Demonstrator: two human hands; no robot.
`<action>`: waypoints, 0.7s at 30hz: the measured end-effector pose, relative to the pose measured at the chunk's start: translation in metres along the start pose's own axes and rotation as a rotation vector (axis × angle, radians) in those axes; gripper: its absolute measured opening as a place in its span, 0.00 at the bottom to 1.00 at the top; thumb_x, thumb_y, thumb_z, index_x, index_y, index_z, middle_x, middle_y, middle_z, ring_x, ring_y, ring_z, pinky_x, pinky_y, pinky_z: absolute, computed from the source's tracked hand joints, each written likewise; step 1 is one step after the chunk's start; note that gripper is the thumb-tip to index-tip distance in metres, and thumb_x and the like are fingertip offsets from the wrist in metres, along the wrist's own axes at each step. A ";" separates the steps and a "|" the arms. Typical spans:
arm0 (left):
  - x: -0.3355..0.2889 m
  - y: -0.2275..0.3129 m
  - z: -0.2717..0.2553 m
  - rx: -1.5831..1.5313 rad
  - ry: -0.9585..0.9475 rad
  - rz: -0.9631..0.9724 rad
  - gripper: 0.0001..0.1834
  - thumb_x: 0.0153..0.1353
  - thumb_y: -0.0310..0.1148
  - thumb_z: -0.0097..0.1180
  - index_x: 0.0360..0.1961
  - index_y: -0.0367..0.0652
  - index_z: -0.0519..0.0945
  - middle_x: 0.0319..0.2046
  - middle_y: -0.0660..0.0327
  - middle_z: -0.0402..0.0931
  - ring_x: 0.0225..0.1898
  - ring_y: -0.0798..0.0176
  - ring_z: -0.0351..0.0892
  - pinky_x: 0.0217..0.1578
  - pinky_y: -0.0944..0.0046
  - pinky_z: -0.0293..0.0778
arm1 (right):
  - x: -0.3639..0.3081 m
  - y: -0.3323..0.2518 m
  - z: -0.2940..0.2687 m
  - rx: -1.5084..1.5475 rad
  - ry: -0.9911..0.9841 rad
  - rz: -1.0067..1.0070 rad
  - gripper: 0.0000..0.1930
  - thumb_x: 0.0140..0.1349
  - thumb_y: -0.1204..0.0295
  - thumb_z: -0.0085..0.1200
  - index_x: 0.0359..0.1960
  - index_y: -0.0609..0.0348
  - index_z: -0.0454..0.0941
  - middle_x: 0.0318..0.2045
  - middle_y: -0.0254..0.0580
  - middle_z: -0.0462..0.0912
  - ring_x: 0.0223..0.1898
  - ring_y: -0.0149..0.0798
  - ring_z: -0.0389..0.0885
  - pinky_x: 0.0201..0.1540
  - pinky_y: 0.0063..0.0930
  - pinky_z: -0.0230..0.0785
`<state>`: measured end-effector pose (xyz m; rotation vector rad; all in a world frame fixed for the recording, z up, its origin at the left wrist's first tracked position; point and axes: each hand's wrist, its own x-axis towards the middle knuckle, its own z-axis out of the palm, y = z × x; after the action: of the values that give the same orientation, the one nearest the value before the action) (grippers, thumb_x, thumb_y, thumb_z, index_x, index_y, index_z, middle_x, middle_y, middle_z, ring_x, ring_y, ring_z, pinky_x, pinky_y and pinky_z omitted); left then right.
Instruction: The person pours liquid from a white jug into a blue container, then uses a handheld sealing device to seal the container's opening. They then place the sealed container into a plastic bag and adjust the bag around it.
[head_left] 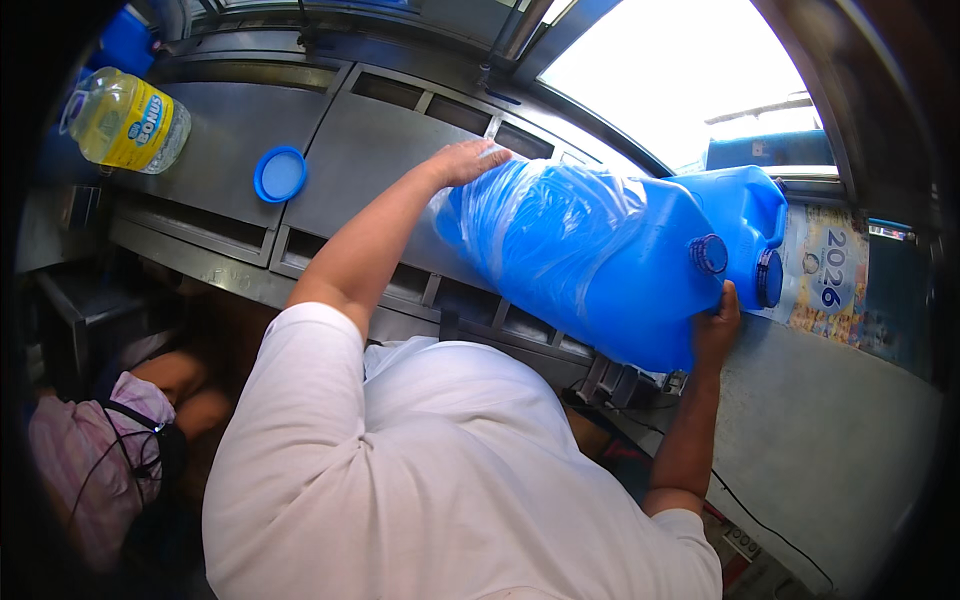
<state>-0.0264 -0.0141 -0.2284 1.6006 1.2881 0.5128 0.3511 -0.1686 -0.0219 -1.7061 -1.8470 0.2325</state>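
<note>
At about ten o'clock a clear bottle [122, 122] of yellow liquid lies on its side on the steel table [370, 150]; it has a yellow label wrapped round its middle and its cap end points toward nine o'clock. Just to its right, near eleven o'clock, a round blue lid [280, 174] lies flat on the same surface, well apart from the bottle.

The left hand [468, 160] comes next, at roughly twelve o'clock: its palm and fingers are spread flat over the upper left end of the big blue jerrycan [610, 265], pressing on the clear plastic film that wraps that end. The jerrycan is held off the table between the two hands, its long axis running from eleven o'clock down toward three o'clock, base to the left, caps and handle to the right. Two dark blue screw caps sit on the right-hand face.

The right hand [716, 325] is at about three o'clock, under the cap end, fingers curled up against the lower edge and bearing its weight. So the hands are well apart, one clamped on each end, and the right one is nearer the caps.

Behind the can's handle, near two o'clock, a printed calendar sheet [830, 285] with pale and blue patches lies on the table.
</note>
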 end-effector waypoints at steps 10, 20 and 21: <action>0.027 0.061 -0.002 -0.573 -0.378 0.163 0.62 0.48 0.84 0.34 0.70 0.43 0.61 0.67 0.39 0.58 0.72 0.43 0.53 0.67 0.39 0.55 | 0.002 -0.013 0.005 0.082 -0.060 -0.052 0.12 0.55 0.74 0.64 0.39 0.60 0.76 0.25 0.31 0.77 0.28 0.22 0.72 0.32 0.21 0.68; -0.002 0.050 0.006 -0.554 -0.228 0.205 0.60 0.52 0.82 0.33 0.71 0.41 0.58 0.69 0.40 0.55 0.72 0.44 0.51 0.70 0.49 0.51 | 0.012 -0.024 0.011 0.106 -0.082 -0.118 0.14 0.51 0.78 0.64 0.40 0.60 0.77 0.26 0.36 0.80 0.27 0.26 0.76 0.32 0.24 0.70; -0.013 0.049 0.004 -0.471 -0.012 0.188 0.60 0.53 0.81 0.36 0.71 0.40 0.57 0.70 0.40 0.53 0.73 0.43 0.50 0.70 0.49 0.50 | 0.013 -0.025 0.012 0.104 -0.090 -0.107 0.14 0.51 0.78 0.64 0.40 0.60 0.77 0.25 0.35 0.80 0.27 0.27 0.76 0.32 0.24 0.70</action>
<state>-0.0038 -0.0255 -0.1840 1.3254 0.9224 0.8527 0.3237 -0.1567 -0.0148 -1.5436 -1.9496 0.3599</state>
